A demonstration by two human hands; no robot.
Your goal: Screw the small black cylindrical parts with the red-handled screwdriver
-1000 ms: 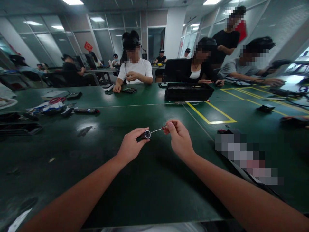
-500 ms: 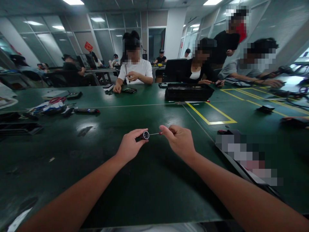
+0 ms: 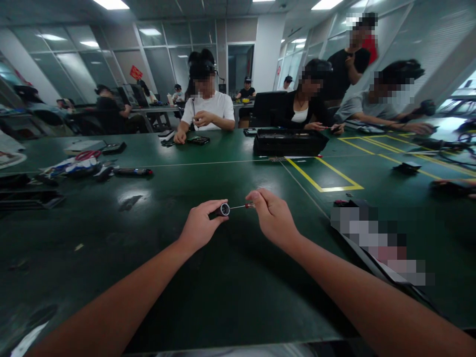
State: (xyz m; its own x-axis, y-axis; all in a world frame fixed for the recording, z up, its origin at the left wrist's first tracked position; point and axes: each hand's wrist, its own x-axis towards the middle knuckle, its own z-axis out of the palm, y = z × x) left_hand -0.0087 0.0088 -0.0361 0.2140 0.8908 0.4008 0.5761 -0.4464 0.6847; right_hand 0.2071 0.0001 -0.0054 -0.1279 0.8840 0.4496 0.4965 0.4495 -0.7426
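Centrally, the left hand (image 3: 197, 229) narrowly pinched a dark cylinder (image 3: 224, 209) at its two o'clock; seemingly light, rigid and slick, this best suited a grip around the barrel. At the cylinder's three o'clock, the right hand (image 3: 275, 220) loosely held a slim, red-handled screwdriver (image 3: 249, 205).

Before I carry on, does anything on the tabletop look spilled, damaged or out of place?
Two oddities on the green tabletop: a dark, irregular mark left of the left hand, perhaps a stain or scuff, and a small pale scrap lying loose farther left. I see no obvious spill.
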